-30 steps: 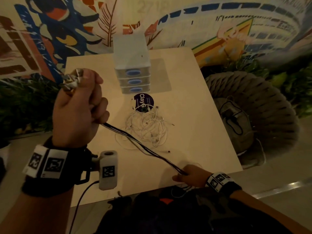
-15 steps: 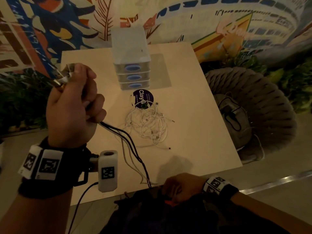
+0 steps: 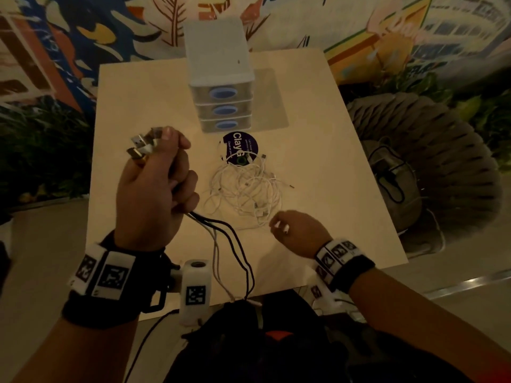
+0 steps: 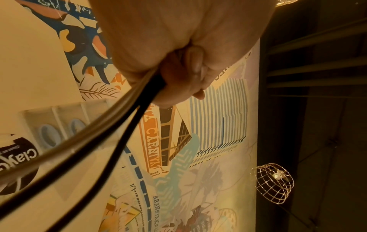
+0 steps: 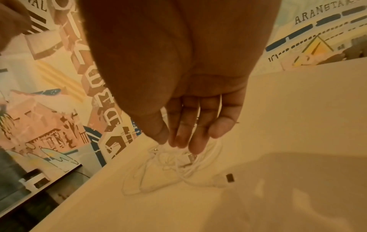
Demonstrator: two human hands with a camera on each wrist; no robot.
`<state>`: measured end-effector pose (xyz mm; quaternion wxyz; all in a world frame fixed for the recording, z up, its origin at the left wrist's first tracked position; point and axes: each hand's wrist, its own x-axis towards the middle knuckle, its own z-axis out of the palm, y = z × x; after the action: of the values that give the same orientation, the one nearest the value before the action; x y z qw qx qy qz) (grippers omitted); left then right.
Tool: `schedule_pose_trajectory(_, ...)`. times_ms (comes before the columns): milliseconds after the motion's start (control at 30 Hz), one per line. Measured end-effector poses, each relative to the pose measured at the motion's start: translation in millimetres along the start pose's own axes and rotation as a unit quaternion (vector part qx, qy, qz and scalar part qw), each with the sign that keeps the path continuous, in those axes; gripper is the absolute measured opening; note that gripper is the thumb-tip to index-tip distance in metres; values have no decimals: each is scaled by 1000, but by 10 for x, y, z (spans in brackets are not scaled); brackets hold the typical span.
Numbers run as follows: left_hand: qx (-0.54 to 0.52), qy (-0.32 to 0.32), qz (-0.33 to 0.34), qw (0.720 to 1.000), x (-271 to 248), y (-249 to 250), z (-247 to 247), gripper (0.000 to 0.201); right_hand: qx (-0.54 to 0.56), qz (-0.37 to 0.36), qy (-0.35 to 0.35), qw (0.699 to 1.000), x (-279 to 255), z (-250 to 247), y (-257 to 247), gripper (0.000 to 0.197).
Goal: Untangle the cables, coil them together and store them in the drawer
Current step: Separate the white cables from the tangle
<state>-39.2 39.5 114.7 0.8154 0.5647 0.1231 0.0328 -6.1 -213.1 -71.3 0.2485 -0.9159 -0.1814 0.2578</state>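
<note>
My left hand (image 3: 166, 167) is raised over the table's left side and grips a bundle of dark and pale cables (image 3: 232, 244). Their USB plugs (image 3: 142, 147) stick out above the fist. The cables hang slack from the fist down to my lap. In the left wrist view the fingers (image 4: 184, 70) are curled round the cables (image 4: 119, 125). My right hand (image 3: 279, 225) holds nothing and hovers at the near edge of a tangle of white cables (image 3: 246, 192) on the table. Its straight fingers (image 5: 184, 138) point down at the white tangle (image 5: 174, 169). A drawer unit (image 3: 221, 78) stands behind, its three drawers closed.
A round dark sticker (image 3: 240, 147) lies on the beige table (image 3: 331, 161) between the drawer unit and the tangle. A woven chair (image 3: 442, 161) with a bag on it stands to the right. A black bag (image 3: 249, 349) is on my lap at the table's front edge.
My right hand let go of the taut dark cables near the front edge, dipped to my lap, then moved forward to the white tangle. The held cables now hang slack.
</note>
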Motion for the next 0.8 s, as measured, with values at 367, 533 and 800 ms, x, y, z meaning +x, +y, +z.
schedule_pose_trajectory(367, 58, -18, -1, 998, -131, -275, -187, 26, -64, 53, 5, 997, 766, 136, -83, 24)
schedule_pose_trajectory(533, 89, 27, -55, 994, -19, -579, -395, 27, 48, 21, 84, 995, 695, -10, -111, 29)
schedule_pose_trajectory(800, 175, 57, -169, 968, 272, -1134, -402, 31, 144, -62, 118, 981, 461, -158, -149, 17)
